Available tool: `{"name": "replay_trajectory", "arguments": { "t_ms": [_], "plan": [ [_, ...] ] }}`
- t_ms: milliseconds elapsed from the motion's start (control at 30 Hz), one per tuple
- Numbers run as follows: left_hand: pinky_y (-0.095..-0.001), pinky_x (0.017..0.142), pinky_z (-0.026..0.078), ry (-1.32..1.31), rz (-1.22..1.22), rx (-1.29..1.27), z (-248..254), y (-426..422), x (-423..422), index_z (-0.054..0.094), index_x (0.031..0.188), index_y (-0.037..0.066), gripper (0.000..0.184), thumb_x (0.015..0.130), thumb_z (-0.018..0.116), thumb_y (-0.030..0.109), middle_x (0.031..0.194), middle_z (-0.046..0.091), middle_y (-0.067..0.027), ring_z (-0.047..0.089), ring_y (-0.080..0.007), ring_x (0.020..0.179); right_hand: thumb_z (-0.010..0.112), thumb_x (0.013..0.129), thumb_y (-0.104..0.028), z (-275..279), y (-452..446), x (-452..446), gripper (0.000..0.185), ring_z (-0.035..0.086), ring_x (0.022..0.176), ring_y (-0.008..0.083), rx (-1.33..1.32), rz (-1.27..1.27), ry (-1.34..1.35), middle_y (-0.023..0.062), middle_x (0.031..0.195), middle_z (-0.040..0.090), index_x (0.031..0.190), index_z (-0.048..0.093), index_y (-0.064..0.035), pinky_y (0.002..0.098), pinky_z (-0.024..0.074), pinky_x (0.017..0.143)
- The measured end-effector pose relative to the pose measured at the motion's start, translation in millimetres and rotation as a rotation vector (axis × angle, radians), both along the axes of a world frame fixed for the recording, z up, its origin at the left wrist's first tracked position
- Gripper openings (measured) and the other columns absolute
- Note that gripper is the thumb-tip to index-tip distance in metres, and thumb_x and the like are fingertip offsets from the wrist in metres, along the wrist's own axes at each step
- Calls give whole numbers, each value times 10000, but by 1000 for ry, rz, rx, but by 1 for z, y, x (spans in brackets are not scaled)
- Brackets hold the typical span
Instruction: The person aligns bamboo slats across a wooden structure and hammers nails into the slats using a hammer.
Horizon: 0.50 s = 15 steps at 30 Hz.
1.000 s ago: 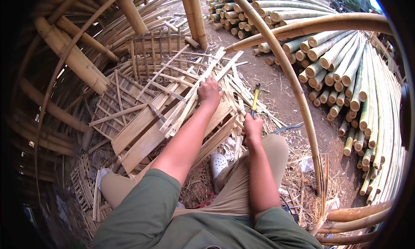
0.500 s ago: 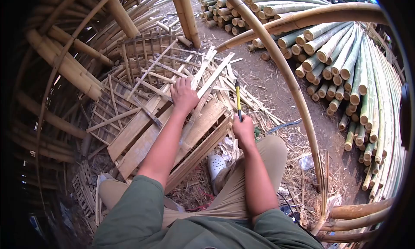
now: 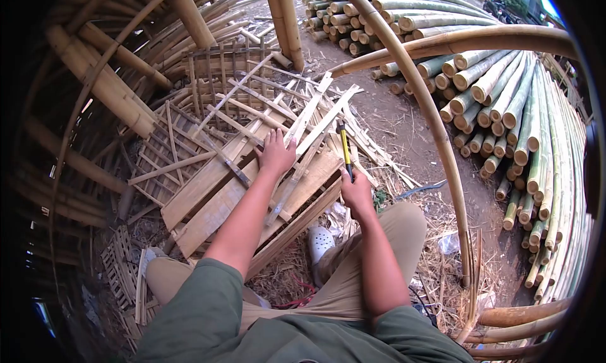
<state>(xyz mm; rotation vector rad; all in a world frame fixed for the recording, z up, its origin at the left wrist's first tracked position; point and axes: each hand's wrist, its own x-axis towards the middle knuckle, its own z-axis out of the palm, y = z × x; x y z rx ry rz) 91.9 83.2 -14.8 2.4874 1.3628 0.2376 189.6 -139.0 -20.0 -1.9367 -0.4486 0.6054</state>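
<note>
My left hand lies with its fingers apart on thin bamboo slats set crosswise over a wooden bench made of planks. Its fingertips reach the near ends of two pale slats that point away from me. In my right hand is a hammer with a yellow and black handle, wrapped by my fingers near its lower end. The hammer stands almost upright just right of the bench, its head pointing away from me and apart from the slats. A lattice of crossed slats rests left of the bench.
Stacked green bamboo poles fill the right side. A curved bamboo pole arches close on my right, and a thick bamboo post stands ahead. Shavings litter the ground around my shoe.
My left hand has drawn slightly back toward me along the slats. The hammer, still in my right hand, leans a little more to the left. The whole view has shifted slightly.
</note>
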Motion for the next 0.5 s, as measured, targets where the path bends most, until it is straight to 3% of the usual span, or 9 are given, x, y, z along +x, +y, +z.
{"name": "replay_trajectory", "arguments": {
  "t_ms": [133,267,433,500],
  "plan": [
    [-668,1177,114,10,26,31,-14,3,2,276,1550,38,734,994,374,507,1622,264,-142,209,-278,1515,564,981,-313,0,-1,-2,392,651,711,357,26,5,6,253,774,657,945,651,68,447,490,689],
    [-612,1199,142,-52,11,72,-27,9,5,295,1537,25,716,987,401,472,1613,279,-153,229,-274,1507,555,987,-300,3,-4,-5,380,660,725,388,-6,32,-49,269,774,657,946,650,66,463,488,685],
    [-581,1210,155,7,60,59,0,-10,3,309,1525,17,723,973,442,465,1602,297,-157,243,-285,1500,551,988,-296,19,-9,-13,376,662,756,427,14,94,-204,282,787,659,961,640,68,473,493,694],
    [-666,1181,120,-72,-23,91,2,-10,2,326,1516,24,760,947,489,501,1594,314,-146,258,-285,1493,545,993,-297,16,-5,-12,368,660,745,436,-7,67,-210,278,781,663,965,636,58,474,494,685]
  ]
}}
